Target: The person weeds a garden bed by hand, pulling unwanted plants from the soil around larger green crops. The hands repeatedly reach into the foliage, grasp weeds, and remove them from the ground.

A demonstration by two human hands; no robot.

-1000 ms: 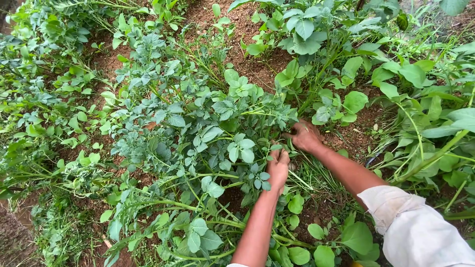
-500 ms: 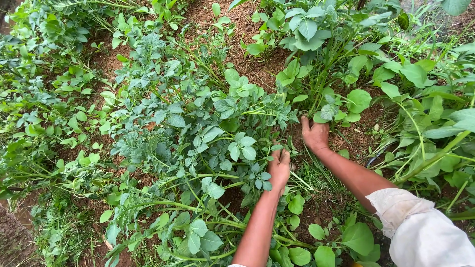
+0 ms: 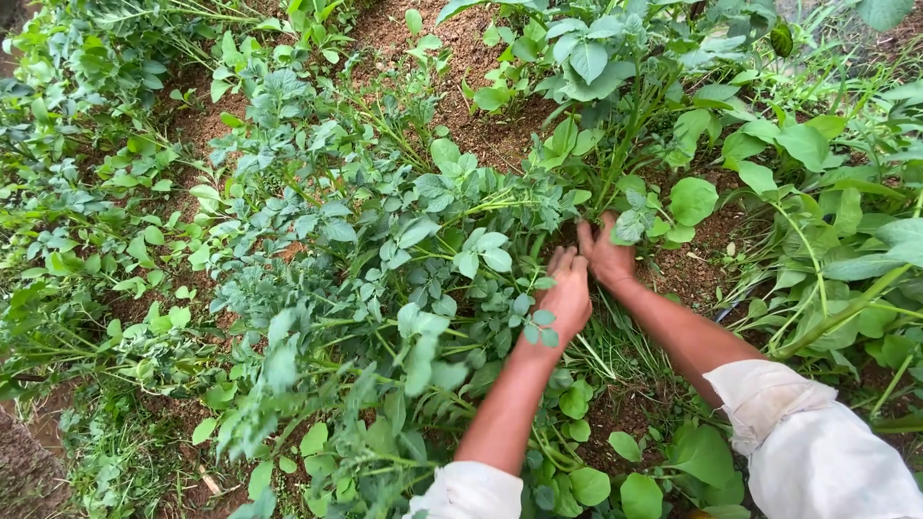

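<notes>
1. One view only, from the head camera, looking down on our two bare arms among garden plants.
2. Our left hand (image 3: pixel 567 293) lies flat against the leafy plant (image 3: pixel 413 259) with small grey-green leaflets, fingers (image 3: pixel 562 261) straight and close together, pressing the foliage aside; it grips nothing that we can see.
3. Our right hand (image 3: pixel 608 255) sits just beside the left, touching or nearly touching it, fingers spread a little and pushed in at the base of the stems (image 3: pixel 615 173) of the broad-leaved plant (image 3: pixel 615 58) above. Whether it clasps a stem we cannot tell, since leaves hide the fingertips.
4. Both forearms are bare, with rolled white sleeves (image 3: pixel 817 452) at the lower edge.
5. Reddish-brown soil (image 3: pixel 452 38) shows between the plants, thin grass blades (image 3: pixel 601 346) grow beneath our wrists, and more greenery fills the left side and right edge.
</notes>
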